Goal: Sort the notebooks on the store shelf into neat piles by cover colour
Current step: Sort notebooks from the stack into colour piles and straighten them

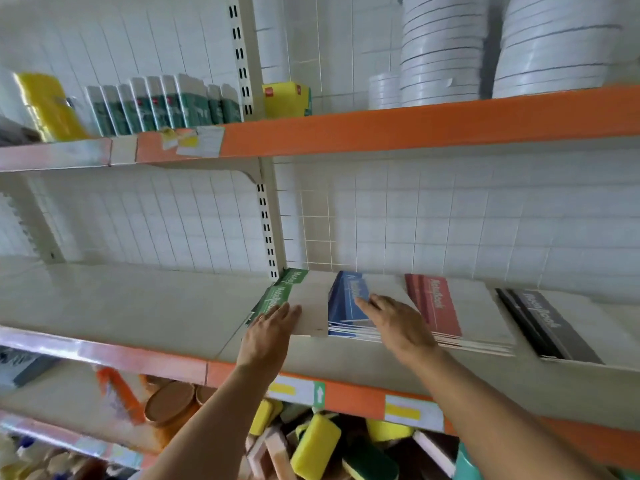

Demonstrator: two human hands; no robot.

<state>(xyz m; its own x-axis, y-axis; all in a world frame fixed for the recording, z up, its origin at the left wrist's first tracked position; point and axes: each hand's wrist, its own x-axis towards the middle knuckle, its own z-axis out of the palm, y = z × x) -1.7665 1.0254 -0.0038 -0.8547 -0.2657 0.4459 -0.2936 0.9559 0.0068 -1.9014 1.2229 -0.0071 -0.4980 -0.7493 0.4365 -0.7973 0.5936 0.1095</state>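
Note:
Four notebook piles lie in a row on the cream shelf (138,306): green (287,289) on the left, then blue (346,303), red (436,306) and black (543,323) on the right. My left hand (270,330) rests flat with straight fingers on the front of the green pile. My right hand (398,323) lies on top of the blue pile, fingers stretched toward its printed title. Both hands cover the front corners of their piles.
The shelf's front lip is orange with price labels (412,410). Yellow sponges (315,445) and brown tubs (169,403) fill the shelf below. Above stand stacks of white tape rolls (443,57), green-and-white boxes (162,105) and a yellow box (285,98).

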